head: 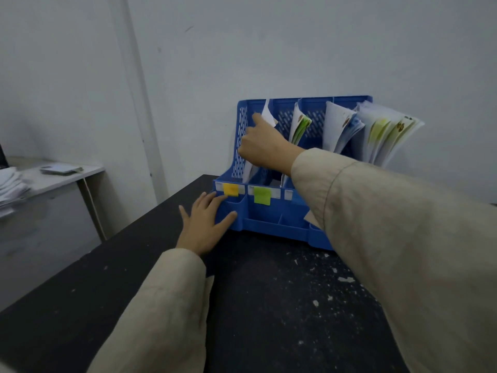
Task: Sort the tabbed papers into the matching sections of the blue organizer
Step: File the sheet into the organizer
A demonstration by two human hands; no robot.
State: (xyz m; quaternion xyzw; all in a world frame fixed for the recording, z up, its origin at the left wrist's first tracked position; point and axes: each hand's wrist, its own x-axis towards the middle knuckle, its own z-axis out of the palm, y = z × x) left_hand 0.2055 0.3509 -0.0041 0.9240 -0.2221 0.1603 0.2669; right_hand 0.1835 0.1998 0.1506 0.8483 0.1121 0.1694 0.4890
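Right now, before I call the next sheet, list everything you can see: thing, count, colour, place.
blue organizer: one, blue, on the black table against the wall.
yellow tab: one, yellow-orange, on the front label of the leftmost section.
green tab: one, green, on the next section's label.
held paper: one, white, in the leftmost section.
filed papers: count unclear, white with green and brown prints, in the other sections.
black table: one, black, flecked white.
side desk: one, white, left, bearing stacked papers.
left hand: flat against the organizer's front corner.
right hand: grips the held paper.
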